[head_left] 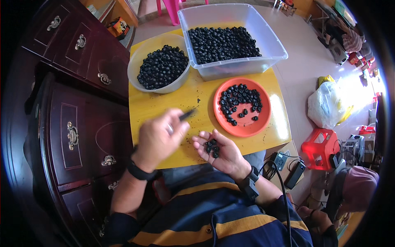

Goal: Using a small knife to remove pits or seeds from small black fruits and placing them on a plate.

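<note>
Right now my left hand (158, 138) pinches a thin dark pointed tool (187, 114) over the yellow wooden desk (164, 107), its grip closed around it. My right hand (220, 152) lies palm up at the desk's near edge, cupping several small black rubber rings (212, 147), just below the round orange plastic plate (263, 123) carrying more.

— What sits on the surface (164, 108)?

— A round bowl (135, 70) at the far left and a rectangular tub (230, 68) to its right, both filled with small beads. A plate (242, 125) with more beads lies in front of the tub.

— And nearer the person?

— The left hand (158, 138) with a thin tool (187, 114) is in front of the bowl; the right hand (220, 152), palm up with beads (212, 147) in it, is just before the plate. A cabinet (78, 123) stands left of the surface.
</note>
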Demonstrator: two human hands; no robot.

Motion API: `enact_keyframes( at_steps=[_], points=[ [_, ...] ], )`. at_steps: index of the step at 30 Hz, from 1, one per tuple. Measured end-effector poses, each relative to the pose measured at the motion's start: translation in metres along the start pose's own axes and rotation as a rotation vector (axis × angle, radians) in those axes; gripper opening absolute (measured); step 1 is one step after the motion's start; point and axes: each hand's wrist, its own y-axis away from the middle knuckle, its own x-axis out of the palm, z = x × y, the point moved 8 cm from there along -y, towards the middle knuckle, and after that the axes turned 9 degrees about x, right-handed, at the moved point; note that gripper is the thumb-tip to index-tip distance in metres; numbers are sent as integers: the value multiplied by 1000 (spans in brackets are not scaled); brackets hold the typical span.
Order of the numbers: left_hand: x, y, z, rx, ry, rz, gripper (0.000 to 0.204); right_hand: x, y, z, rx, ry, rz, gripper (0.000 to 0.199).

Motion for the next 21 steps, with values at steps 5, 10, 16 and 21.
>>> enact_keyframes(
  at_steps=[5,10,16,21],
  points=[
    [73,51,-22,0,73,232,32,-3,-7,-5,7,-83,80,42],
    [88,64,-17,50,-70,214,35,-5,-8,-7,-7,54,-5,39],
    [81,53,-17,21,-3,135,34,3,-10,-5,-37,107,64,38],
    [85,53,-11,-42,34,167,26,-6,-7,-3,-32,114,-2,36]
  ],
)
